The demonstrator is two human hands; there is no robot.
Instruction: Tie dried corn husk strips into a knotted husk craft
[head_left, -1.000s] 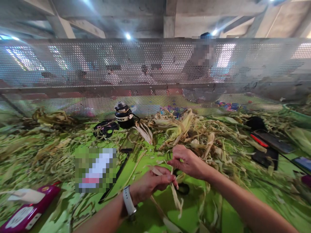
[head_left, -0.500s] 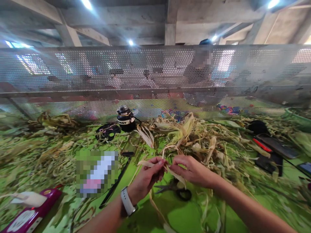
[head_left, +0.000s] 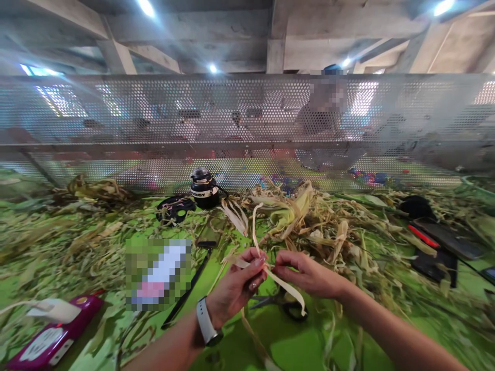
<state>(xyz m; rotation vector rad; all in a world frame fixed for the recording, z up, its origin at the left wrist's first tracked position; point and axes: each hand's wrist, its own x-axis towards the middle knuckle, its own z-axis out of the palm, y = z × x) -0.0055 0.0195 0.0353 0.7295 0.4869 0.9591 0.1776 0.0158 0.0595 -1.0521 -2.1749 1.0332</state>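
Note:
My left hand (head_left: 242, 278), with a watch on its wrist, pinches several pale corn husk strips (head_left: 288, 291) where they cross. One strip end (head_left: 254, 229) stands up above the fingertips; another curves down to the right, below my other hand. My right hand (head_left: 305, 273) is closed beside the crossing, thumb and fingers together; whether they grip a strip is hidden. Under the hands, a pair of scissors (head_left: 296, 310) with dark handles lies on the green table surface (head_left: 240, 350). A longer husk strip (head_left: 255, 335) hangs below my left hand.
Husk scraps (head_left: 336, 247) cover much of the table. A black bottle (head_left: 204, 190) stands at the back before a perforated metal screen (head_left: 154, 113). A purple power strip (head_left: 58, 332), a thin black stick (head_left: 189, 288) and a phone-like dark slab (head_left: 448, 237) lie around. Someone (head_left: 320, 116) is behind the screen.
The strip that looped over toward my right hand now stands upright with its end free. The strip at lower right reaches out further. The whole view has shifted slightly.

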